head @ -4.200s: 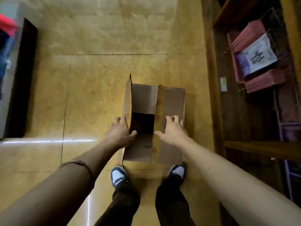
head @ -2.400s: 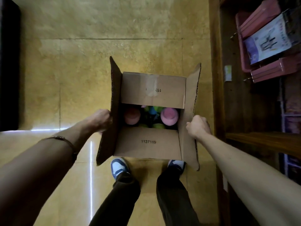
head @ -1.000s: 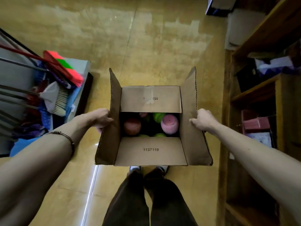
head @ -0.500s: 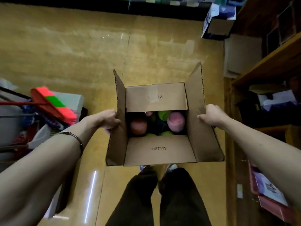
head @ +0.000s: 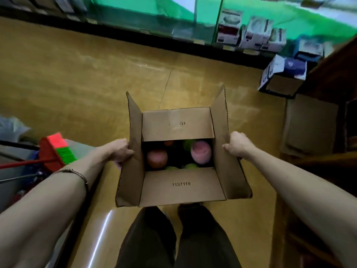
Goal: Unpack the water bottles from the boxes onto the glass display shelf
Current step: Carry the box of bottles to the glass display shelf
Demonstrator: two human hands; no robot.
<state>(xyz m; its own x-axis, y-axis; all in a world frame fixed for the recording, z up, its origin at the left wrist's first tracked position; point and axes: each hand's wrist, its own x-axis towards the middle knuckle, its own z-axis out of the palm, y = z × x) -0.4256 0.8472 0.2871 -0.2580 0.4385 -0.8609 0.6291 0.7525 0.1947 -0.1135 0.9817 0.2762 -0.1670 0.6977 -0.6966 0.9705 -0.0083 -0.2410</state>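
The opened cardboard box (head: 181, 187), once taped shut on the floor, is now carried; the glass display shelf (head: 193, 18) fills the frame's top.

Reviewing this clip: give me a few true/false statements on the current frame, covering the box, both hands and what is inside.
1. The cardboard box is open, side flaps raised. True.
2. The left hand grips the box's left side. True.
3. The right hand holds a bottle lifted out of the box. False: it grips the box's right flap; no bottle is out.
4. Pink bottle tops and green ones show inside the box. True.
5. The near inner flap bears no print. False: it reads 1137119.
6. A broom lies to the person's right. False: it is on the left.
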